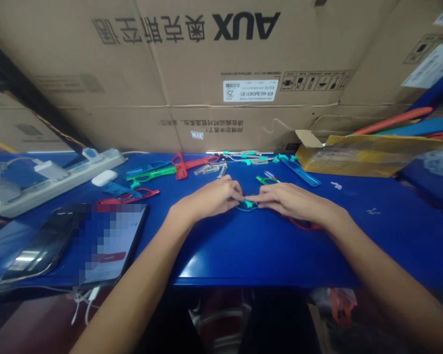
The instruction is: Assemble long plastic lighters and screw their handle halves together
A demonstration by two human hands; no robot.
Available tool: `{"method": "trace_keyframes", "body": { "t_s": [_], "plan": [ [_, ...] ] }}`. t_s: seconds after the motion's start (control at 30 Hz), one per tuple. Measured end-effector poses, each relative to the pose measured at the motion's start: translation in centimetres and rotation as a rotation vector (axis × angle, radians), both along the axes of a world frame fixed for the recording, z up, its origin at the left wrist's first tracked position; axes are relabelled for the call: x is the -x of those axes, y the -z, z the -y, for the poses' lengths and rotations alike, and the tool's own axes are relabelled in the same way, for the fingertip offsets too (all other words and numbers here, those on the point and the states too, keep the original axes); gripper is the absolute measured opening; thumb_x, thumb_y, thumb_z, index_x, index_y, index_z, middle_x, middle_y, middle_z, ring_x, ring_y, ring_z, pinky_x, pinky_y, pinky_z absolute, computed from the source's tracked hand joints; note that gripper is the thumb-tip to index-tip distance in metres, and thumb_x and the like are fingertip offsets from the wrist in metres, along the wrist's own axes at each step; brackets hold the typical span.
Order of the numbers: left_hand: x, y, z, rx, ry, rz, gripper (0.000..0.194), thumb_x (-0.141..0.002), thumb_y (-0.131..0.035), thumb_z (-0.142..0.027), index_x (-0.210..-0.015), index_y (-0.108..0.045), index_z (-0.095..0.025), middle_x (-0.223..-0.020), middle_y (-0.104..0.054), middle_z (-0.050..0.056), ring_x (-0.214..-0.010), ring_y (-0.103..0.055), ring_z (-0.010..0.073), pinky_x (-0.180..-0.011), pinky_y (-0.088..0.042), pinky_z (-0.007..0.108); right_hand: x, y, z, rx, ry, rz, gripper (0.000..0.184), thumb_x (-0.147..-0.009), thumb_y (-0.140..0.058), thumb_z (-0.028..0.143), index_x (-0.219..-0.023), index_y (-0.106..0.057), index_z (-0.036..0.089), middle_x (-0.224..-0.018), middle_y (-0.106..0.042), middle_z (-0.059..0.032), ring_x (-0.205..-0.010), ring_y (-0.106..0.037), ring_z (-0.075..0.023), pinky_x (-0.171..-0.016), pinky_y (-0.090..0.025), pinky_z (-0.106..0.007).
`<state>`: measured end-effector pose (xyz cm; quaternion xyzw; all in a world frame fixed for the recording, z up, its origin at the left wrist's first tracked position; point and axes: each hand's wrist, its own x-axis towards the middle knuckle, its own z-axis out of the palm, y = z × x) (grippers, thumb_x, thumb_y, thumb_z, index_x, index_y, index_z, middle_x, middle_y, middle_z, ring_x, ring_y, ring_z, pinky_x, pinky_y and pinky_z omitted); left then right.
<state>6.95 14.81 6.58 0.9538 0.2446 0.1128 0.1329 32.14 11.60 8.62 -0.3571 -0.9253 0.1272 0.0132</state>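
In the middle of the blue table, my left hand [221,196] has its fingers closed on a small teal plastic piece [248,202]. From the other side my right hand [291,199] grips the same work, its forefinger pressed against the teal piece. Below the fingertips shows a thin blue plastic loop [246,210], partly covered by the fingers. Under my right wrist lies a red plastic part [302,224], mostly hidden. Just beyond that hand is a green plastic part with a loop [268,180].
Red, green and blue looped plastic parts [155,170] lie left. Clear small pieces [210,169] and teal-and-white thin parts [251,158] are behind my hands. An open carton [354,157] stands right; a tablet [114,246], phone [40,241] and power strip [66,179] left.
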Motion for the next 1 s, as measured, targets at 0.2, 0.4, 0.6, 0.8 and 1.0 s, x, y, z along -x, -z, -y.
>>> {"method": "trace_keyframes", "body": {
  "t_s": [0.2,0.4,0.6,0.8,1.0],
  "plan": [
    [0.0,0.2,-0.5,0.171,-0.015,0.022,0.025,-0.095,-0.06,-0.017,-0.117,-0.072,-0.021,-0.119,-0.068,0.006,-0.11,-0.061,0.0195,-0.108,-0.039,0.039,-0.1,0.4,-0.3,-0.03,-0.023,0.009,0.033,-0.103,-0.045,0.026,-0.121,-0.073,0.029,-0.092,-0.062,-0.0051,-0.08,-0.056,-0.0182,-0.069,-0.04,-0.03],
    [1.1,0.0,-1.1,0.221,-0.164,0.079,0.032,-0.095,-0.061,-0.026,-0.125,-0.066,-0.018,-0.126,-0.066,0.009,-0.108,-0.064,0.0212,-0.094,-0.049,0.033,-0.1,1.0,-0.5,-0.025,-0.02,-0.046,0.036,-0.103,-0.048,0.027,-0.133,-0.065,0.037,-0.096,-0.066,-0.0037,-0.086,-0.061,-0.0188,-0.077,-0.046,-0.031],
    [2.5,0.3,-2.3,0.248,-0.212,0.035,0.017,-0.092,-0.065,-0.03,-0.097,-0.075,-0.018,-0.1,-0.074,0.005,-0.089,-0.067,0.019,-0.084,-0.049,0.03,-0.6,1.7,-1.0,-0.052,0.008,-0.083,0.036,-0.102,-0.05,0.027,-0.133,-0.065,0.037,-0.098,-0.07,-0.0051,-0.094,-0.066,-0.0223,-0.087,-0.049,-0.037],
    [1.9,0.4,-2.2,0.22,-0.185,0.082,0.015,-0.091,-0.063,-0.022,-0.092,-0.077,-0.017,-0.096,-0.074,0.006,-0.087,-0.065,0.0182,-0.082,-0.048,0.029,-0.8,2.1,-1.3,-0.054,0.013,-0.124,0.034,-0.101,-0.052,0.029,-0.131,-0.067,0.037,-0.098,-0.072,-0.0052,-0.1,-0.067,-0.0231,-0.095,-0.049,-0.04],
    [1.8,0.5,-2.2,0.197,-0.205,0.067,0.018,-0.093,-0.062,-0.027,-0.094,-0.078,-0.02,-0.102,-0.073,0.005,-0.092,-0.065,0.0189,-0.083,-0.048,0.028,-0.8,2.2,-1.4,-0.027,0.022,-0.161,0.032,-0.101,-0.053,0.03,-0.128,-0.069,0.037,-0.096,-0.071,-0.0047,-0.097,-0.067,-0.022,-0.096,-0.049,-0.04]
  ]
}}
